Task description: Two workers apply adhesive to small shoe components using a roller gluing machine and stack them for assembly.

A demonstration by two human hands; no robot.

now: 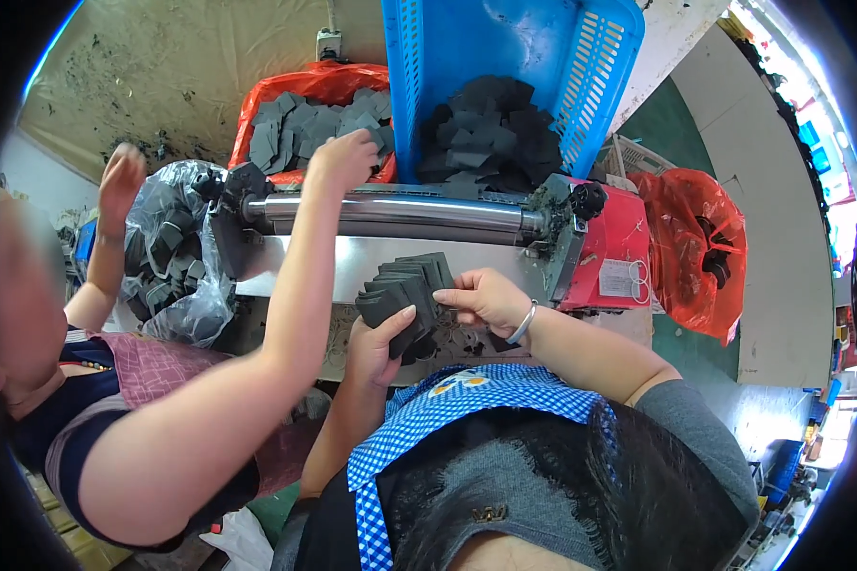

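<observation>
Spanning the view just beyond the grip, a roller machine (pixel 400 214) shows its shiny steel cylinder, with a red housing (pixel 614 257) at its right end. Beyond that stands a blue crate (pixel 505 38) half full of dark foam pieces, and left of the crate a red bag (pixel 338 81) holds more of them; a clear bag (pixel 176 252) of the same pieces sits well left of the grip. A co-worker's arm (pixel 286 285) reaches across from the left, the hand (pixel 343 157) resting at the red bag's edge. Nearest the camera, the left hand (pixel 376 343) is closed round the lower end of a fanned stack (pixel 405 290) of dark foam squares, thumb pressed on its front. The right hand (pixel 486 297) touches the stack's right edge, fingertips seemingly pinching the top square, though the contact is small. A silver bracelet (pixel 522 324) circles that wrist.
</observation>
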